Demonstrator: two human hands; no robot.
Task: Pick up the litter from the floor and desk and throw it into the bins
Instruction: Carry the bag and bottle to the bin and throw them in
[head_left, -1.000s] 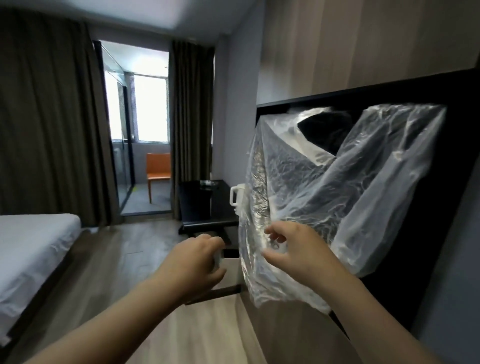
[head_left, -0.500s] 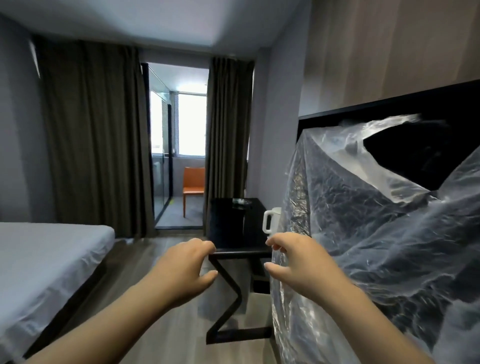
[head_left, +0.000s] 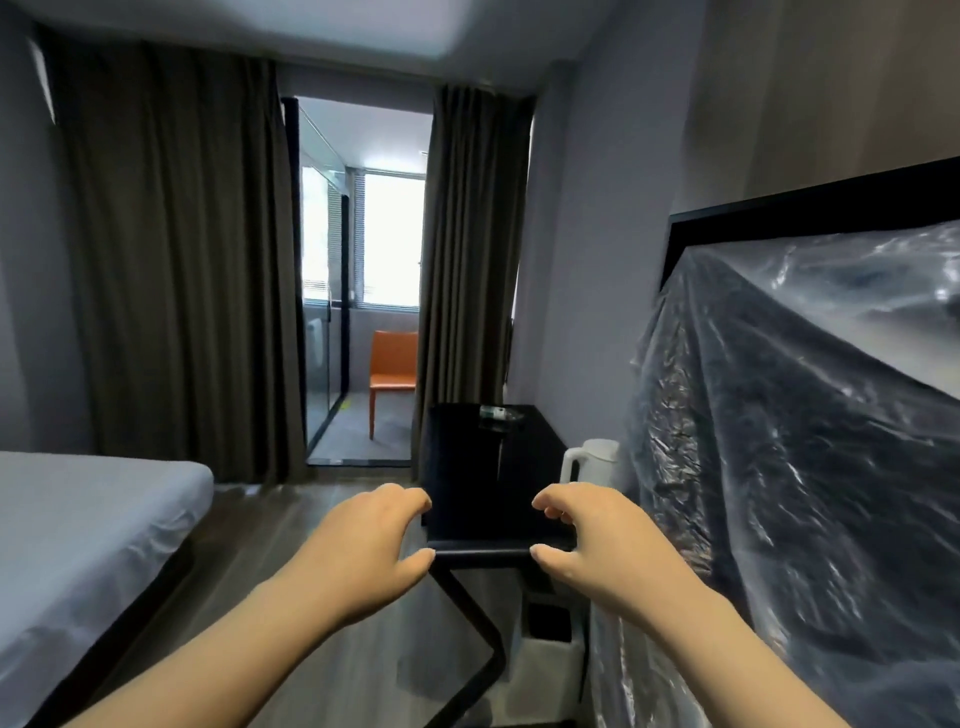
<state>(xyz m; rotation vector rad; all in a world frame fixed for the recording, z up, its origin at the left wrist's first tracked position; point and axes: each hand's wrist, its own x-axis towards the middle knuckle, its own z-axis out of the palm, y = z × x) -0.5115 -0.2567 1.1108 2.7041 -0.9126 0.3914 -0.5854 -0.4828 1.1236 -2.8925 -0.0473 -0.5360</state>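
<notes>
A big clear plastic bag (head_left: 789, 467) billows across the right side, in front of a black panel. My right hand (head_left: 597, 545) pinches its edge with curled fingers and thumb. My left hand (head_left: 374, 545) is curled the same way a little to the left; a faint film of the bag seems to hang between the two hands, and the left hand appears to grip it. Behind the hands stands a black desk (head_left: 467, 467) with a small clear piece of litter (head_left: 498, 414) at its far end. A white bin (head_left: 545, 665) sits low under the desk.
A white kettle (head_left: 592, 462) stands on the desk's right side by the wall. A bed (head_left: 78, 519) fills the left. Dark curtains (head_left: 182, 286) frame a glass doorway with an orange chair (head_left: 392, 364) beyond. Wood floor runs between bed and desk.
The view has swung left and up, so the bag now sits further right and closer. My hands have moved apart, spreading the bag, and the desk shows between them.
</notes>
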